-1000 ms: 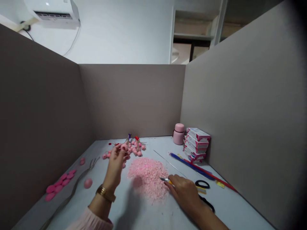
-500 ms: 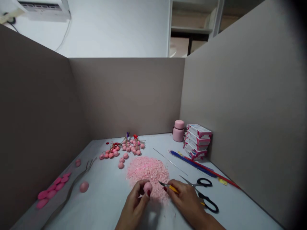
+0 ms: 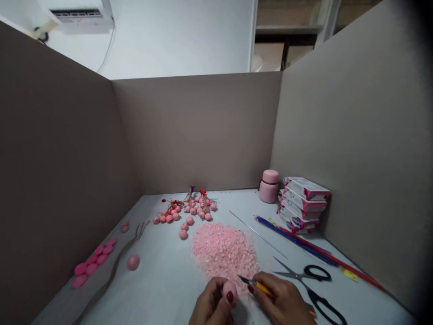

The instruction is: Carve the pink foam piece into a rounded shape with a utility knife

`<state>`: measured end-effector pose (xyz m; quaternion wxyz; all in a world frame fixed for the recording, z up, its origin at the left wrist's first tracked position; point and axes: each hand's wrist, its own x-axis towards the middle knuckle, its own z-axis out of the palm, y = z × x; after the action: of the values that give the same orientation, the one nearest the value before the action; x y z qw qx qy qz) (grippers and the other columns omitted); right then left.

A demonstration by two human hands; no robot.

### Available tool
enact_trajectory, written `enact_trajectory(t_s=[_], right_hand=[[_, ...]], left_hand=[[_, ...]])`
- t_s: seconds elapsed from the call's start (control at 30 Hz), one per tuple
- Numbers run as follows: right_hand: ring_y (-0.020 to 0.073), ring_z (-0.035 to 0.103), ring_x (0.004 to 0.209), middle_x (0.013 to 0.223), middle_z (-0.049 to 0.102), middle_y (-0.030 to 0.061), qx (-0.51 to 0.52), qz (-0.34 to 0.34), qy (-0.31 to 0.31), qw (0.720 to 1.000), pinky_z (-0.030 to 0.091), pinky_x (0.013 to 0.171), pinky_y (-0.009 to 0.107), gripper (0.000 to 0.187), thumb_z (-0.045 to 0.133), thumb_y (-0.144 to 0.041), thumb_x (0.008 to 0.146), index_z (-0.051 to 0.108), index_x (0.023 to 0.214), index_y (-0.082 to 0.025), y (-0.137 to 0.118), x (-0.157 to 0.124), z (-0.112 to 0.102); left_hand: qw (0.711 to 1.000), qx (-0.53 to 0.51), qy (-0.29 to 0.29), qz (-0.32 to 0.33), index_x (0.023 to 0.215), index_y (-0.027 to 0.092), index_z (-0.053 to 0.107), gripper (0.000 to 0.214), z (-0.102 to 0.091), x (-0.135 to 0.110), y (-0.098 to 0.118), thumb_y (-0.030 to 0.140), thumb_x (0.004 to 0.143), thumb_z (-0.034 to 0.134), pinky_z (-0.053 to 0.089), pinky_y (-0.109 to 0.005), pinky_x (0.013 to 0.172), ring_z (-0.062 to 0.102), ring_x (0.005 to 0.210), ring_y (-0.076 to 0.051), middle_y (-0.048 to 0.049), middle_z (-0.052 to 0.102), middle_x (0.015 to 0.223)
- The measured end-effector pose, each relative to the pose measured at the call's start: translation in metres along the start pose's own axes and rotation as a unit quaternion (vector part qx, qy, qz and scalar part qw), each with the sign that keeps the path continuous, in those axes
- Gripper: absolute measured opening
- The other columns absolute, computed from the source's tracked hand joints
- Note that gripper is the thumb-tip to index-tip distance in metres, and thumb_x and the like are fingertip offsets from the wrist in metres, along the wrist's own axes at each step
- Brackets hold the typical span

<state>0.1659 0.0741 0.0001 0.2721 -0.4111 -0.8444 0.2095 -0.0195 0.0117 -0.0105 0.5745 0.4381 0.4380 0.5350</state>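
Grey booth walls round a pale table, and mid-table sits the big pink pile of shavings. Boxes are stacked far right w/ a flask beside them, scissors lying open near right. Down at the bottom edge, both hands are in: left hand has its fingers closed round a small pink ball, held at the pile's near edge, red-nailed thumb pressed on its front. Right hand is clamped on a yellow knife, blade tip pointing at the ball, v. close, can't tell if touching. Ball looks v. light, prob. foam: soft, dents easily, crumbly judging by that pile, not slippery. Best held at the sides w/ fingertips, gentle pinch, thumb off the blade's line. Knife is thin and stiff, so grip the handle only.
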Motion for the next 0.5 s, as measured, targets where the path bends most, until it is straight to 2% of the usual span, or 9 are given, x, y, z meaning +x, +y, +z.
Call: enact_trajectory(t_s=[0.23,0.33,0.5], right_hand=[[0.0176,0.062,0.065,0.07,0.065,0.0011,0.0,0.002,-0.014,1.0,0.039,0.06,0.025,0.031,0.042,-0.038,0.095,0.06,0.077,-0.021,0.002,0.001,-0.001],[0.0172,0.06,0.063,0.068,0.064,0.001,-0.001,0.009,-0.009,1.0,0.037,0.059,0.025,0.032,0.042,-0.037,0.095,0.059,0.074,-0.02,-0.001,0.001,-0.003],[0.0162,0.058,0.063,0.068,0.063,0.0007,0.019,0.019,0.005,1.0,0.036,0.059,0.025,0.03,0.044,-0.034,0.093,0.06,0.073,-0.02,-0.012,0.002,-0.006]], left_hand=[[0.997,0.058,0.032,0.047,0.09,0.019,0.055,0.046,-0.001,-0.006,0.003,0.061,0.074,0.061,0.03,-0.026,0.055,0.042,0.057,-0.011,0.0045,0.049,0.066],[0.997,0.003,0.068,0.032,0.1,0.02,0.059,0.05,0.001,-0.006,0.005,0.062,0.072,0.062,0.036,-0.027,0.055,0.05,0.055,-0.012,0.0037,0.055,0.067],[0.983,-0.145,0.1,-0.053,0.09,0.02,0.07,0.044,0.005,-0.008,0.011,0.051,0.06,0.079,0.042,-0.025,0.055,0.056,0.051,-0.01,0.0017,0.065,0.065]])
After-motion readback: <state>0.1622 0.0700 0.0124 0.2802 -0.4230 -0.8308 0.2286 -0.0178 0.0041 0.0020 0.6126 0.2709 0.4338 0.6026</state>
